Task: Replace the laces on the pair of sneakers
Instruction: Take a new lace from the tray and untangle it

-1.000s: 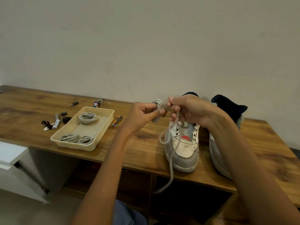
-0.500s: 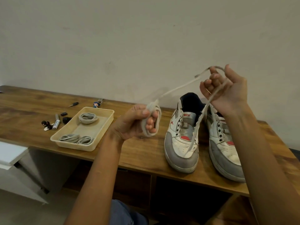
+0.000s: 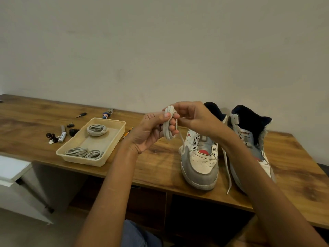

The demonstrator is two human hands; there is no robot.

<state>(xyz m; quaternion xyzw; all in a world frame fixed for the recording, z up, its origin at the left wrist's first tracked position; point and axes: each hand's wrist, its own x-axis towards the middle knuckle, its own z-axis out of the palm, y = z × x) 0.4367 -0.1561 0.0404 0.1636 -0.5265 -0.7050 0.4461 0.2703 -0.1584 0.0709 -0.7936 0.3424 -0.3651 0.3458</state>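
A wooden table (image 3: 153, 163) with a strong grain runs along a plain pale wall (image 3: 160, 50); below its front edge are dark open shelves, and a white cabinet (image 3: 12, 168) stands low at the left.

Two sneakers stand side by side on the table, toes toward the person and dark collars toward the wall, so each long axis runs front to back. The left sneaker (image 3: 200, 159), white and grey with a red patch on the tongue, has bare eyelets. The right sneaker (image 3: 249, 132) lies just beside it, partly behind the forearm.

Above and just left of the left sneaker, the left hand (image 3: 151, 131) has its fingers curled round a bundle of wound white lace (image 3: 168, 125), the thumb pressing on top. The right hand (image 3: 194, 116) meets it there, its fingertips pinching the same lace at the bundle. A loose strand hangs down from the bundle to the left sneaker's side. Another lace end (image 3: 228, 177) trails between the two sneakers toward the table's front edge.

Well left of the left sneaker sits one cream tray (image 3: 117, 138) holding three coiled grey laces (image 3: 97, 130): one at the far end, two at the near end. Beyond the tray lie a marker (image 3: 62, 134) and several small dark items, too small to identify.
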